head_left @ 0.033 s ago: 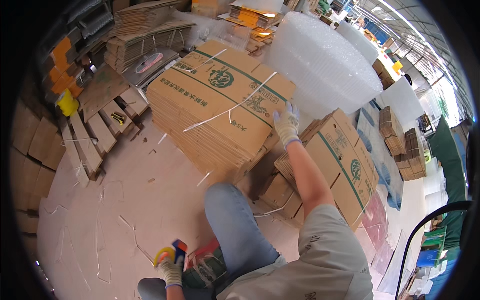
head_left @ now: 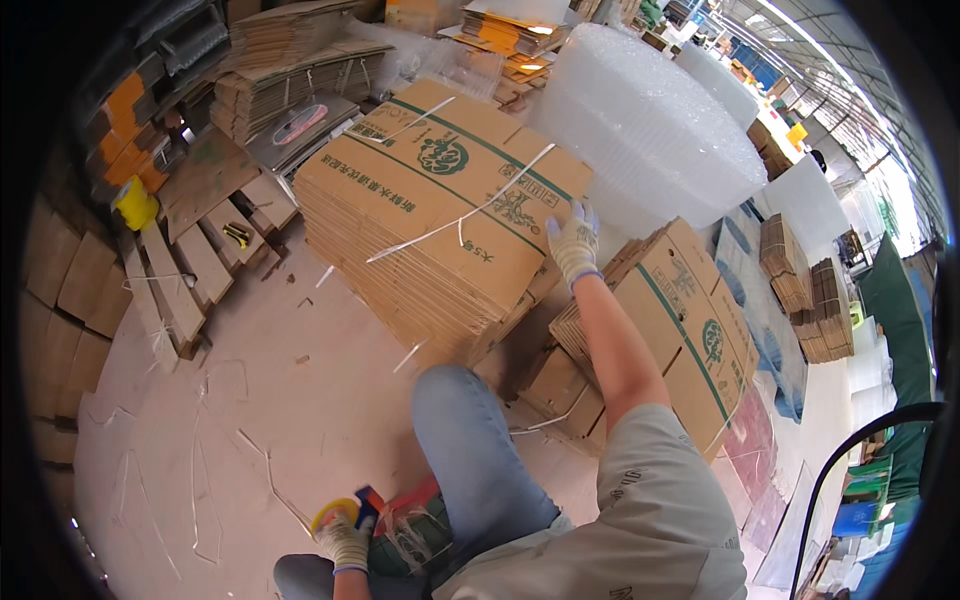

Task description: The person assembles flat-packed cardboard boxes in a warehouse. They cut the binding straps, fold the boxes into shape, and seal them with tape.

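My right hand (head_left: pixel 574 243), in a pale knit glove, rests with fingers stretched out on the right edge of a tall stack of flat cardboard boxes (head_left: pixel 440 215) printed in green. White straps (head_left: pixel 465 217) cross the top of this stack, one end lying loose. Low beside my bent leg, my gloved left hand (head_left: pixel 343 545) is closed around what looks like a tape dispenser (head_left: pixel 370 500), with a yellow ring and blue and red parts. The fingers partly hide it.
A second strapped cardboard stack (head_left: pixel 690 325) leans at my right. Behind stands a big roll of bubble wrap (head_left: pixel 655 125). To the left are a wooden pallet (head_left: pixel 190 265) and a yellow twine spool (head_left: pixel 135 205). Loose white strap pieces (head_left: pixel 270 470) litter the floor (head_left: pixel 330 400).
The tape dispenser in my left hand has tilted and shifted slightly. My right hand stays on the stack's edge.
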The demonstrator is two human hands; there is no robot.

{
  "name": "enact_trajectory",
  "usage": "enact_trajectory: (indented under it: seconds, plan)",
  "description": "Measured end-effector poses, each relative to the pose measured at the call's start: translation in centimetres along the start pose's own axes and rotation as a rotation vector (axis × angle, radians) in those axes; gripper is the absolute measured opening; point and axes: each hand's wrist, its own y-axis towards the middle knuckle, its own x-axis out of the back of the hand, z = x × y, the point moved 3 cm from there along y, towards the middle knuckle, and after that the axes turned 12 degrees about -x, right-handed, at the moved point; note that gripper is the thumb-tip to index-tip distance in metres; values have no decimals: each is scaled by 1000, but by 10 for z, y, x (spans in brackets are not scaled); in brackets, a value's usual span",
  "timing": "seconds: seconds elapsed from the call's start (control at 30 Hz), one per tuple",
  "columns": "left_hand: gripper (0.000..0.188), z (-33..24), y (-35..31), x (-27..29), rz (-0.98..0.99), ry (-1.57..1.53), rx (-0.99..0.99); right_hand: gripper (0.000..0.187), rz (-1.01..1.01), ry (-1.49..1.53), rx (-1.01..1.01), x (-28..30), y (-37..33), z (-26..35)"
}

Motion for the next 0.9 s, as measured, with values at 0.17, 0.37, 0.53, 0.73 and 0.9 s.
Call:
enact_trajectory:
  seconds: [0.17,0.37,0.53,0.73,0.9]
  plan:
    - [46,5,-14,-19,-115,121,-478,61,241,-107,38,-50,32,30]
    - [45,-30,-16,5,189,133,-891,43,23,27,78,-86,30,-20]
    - [38,-79,-22,-51,604,56,-821,38,-16,-619,497,-64,19,-7]
    - [34,-104,-45,-117,305,-243,-684,38,69,-343,202,-36,66,28]
    - [42,-76,-36,-105,350,-388,-516,55,77,-372,41,-57,163,-31]
